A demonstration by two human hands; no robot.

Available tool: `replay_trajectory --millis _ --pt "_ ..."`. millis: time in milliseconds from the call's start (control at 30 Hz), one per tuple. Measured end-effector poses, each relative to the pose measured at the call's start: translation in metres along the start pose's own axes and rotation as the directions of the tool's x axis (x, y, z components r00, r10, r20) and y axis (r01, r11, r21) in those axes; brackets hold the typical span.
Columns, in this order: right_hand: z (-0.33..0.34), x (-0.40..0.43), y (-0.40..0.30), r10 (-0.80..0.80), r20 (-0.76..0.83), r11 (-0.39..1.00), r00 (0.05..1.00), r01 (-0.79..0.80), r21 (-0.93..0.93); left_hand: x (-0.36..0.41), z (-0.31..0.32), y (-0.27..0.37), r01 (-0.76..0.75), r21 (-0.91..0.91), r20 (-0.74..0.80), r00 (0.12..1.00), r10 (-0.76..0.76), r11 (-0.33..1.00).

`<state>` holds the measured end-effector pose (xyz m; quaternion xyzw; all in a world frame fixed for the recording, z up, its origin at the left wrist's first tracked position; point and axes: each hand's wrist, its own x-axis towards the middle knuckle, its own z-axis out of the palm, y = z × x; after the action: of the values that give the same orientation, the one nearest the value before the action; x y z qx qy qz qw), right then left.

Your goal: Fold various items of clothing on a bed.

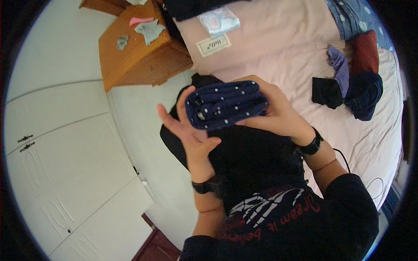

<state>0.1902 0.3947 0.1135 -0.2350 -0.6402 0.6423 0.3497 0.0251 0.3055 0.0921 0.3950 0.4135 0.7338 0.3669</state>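
My right hand (277, 114) grips the right end of a navy folded cloth item (228, 105) with white dots, its thumb along the near edge. The bundle is held in the air above my lap, and its left end gapes like a pocket. At that left end is my left hand (192, 133), fingers spread and thumb apart. One of its fingers reaches the bundle's upper left edge; whether it presses there I cannot tell. On the bed to the right lie a folded black cloth (326, 93), a purple cloth (338, 67), a dark navy bundle (364, 96) and a dark red bundle (365, 52).
A pink bed sheet (277, 49) spreads ahead and right, with a white packet (219, 22) and a card bearing writing (214, 45). Small cloths, one a grey cloth (150, 31), lie on a wooden cabinet (120, 63). White cupboard doors (65, 156) stand left. A thin cable (344, 158) crosses the bed.
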Motion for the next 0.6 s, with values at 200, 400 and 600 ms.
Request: replay_trajectory --millis 200,400,600 --pt "0.000 -0.005 -0.007 -0.132 0.143 0.983 0.981 0.148 -0.106 0.012 -0.001 0.059 -0.382 0.556 0.353 0.913 0.206 0.738" --pt "0.006 -0.006 -0.010 -0.159 0.203 0.980 0.966 0.180 -0.090 0.011 0.005 0.073 -0.397 0.679 0.378 0.910 0.169 0.618" --pt "0.008 -0.007 -0.010 -0.210 0.184 0.975 0.960 0.221 -0.038 0.011 0.000 0.085 -0.404 0.744 0.415 0.904 0.106 0.532"
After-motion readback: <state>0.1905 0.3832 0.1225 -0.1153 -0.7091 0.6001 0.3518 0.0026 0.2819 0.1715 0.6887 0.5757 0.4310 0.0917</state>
